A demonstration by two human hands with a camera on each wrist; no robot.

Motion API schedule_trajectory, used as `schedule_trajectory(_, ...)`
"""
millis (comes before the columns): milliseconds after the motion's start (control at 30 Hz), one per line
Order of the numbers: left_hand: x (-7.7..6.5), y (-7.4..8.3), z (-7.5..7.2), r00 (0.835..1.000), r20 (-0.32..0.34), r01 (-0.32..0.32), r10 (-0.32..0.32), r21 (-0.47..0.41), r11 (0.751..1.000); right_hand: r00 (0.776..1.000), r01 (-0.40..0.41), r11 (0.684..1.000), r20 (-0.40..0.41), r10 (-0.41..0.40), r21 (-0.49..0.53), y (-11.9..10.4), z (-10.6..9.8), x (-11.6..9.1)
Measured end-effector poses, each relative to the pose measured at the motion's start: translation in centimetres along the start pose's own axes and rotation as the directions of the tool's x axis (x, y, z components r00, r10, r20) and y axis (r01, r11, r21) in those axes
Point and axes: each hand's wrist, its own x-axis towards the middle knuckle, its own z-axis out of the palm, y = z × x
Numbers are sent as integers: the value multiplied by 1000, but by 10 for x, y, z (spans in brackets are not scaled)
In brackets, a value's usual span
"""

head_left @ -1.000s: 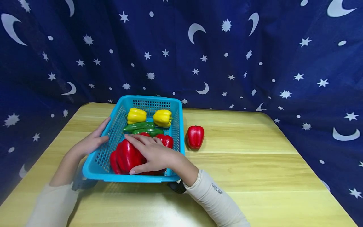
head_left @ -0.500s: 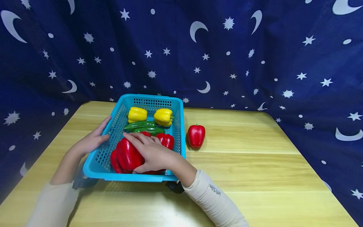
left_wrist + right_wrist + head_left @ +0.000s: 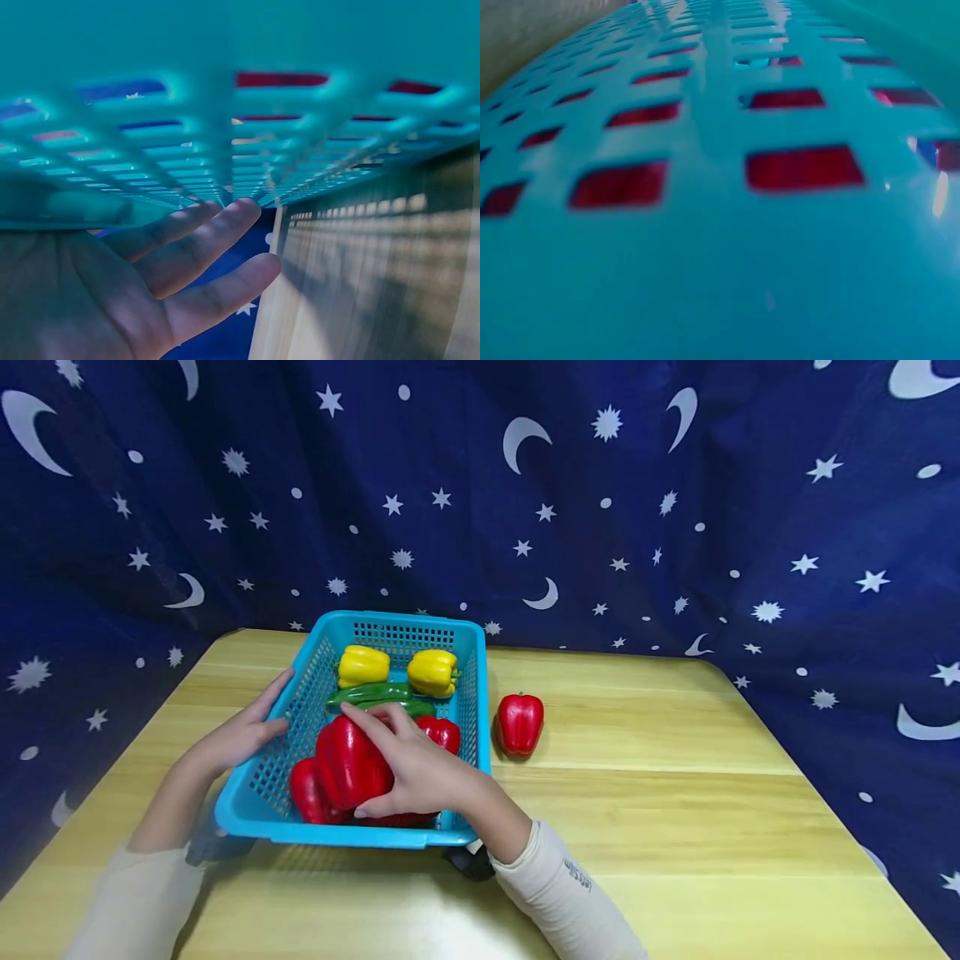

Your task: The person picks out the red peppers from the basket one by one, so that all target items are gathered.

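Note:
In the head view my right hand [image 3: 420, 768] grips a large red bell pepper [image 3: 349, 764] inside the blue basket [image 3: 352, 835], fingers over its top and thumb at its near side. Another red bell pepper [image 3: 309, 795] lies to its left. A further red bell pepper [image 3: 442, 732] shows beyond the hand. My left hand [image 3: 243, 731] holds the basket's left rim, thumb over the edge. The left wrist view has that hand's fingers [image 3: 225, 292] outside the slotted wall. Red shows through the basket wall [image 3: 712, 247] in the right wrist view; the right hand is hidden there.
Two yellow bell peppers [image 3: 363, 667] and green peppers [image 3: 378, 694] lie in the basket's far part. One red bell pepper [image 3: 519, 724] stands on the wooden table [image 3: 637, 793], right of the basket. A dark blue curtain [image 3: 465, 460] with moons and stars hangs behind.
My right hand's fingers have arched, and the large red bell pepper has shifted slightly right, baring more of the pepper at its left. My left hand keeps its place on the rim.

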Motion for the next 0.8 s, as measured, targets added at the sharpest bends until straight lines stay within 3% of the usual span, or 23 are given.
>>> schedule_trajectory(400,0,-5,0,1000,-1,10,-10,-6,1000,984,50,992,-175,-29,116,20,-6,-12)
schedule_trajectory(567,-1,-5,0,1000,2,14,-14,-25,1000,974,80,991,-220,-54,112,30,-12,-18)
schedule_trajectory(800,1,-1,-1,1000,5,30,-30,-25,999,969,43,986,-247,-2,163,40,-27,-30)
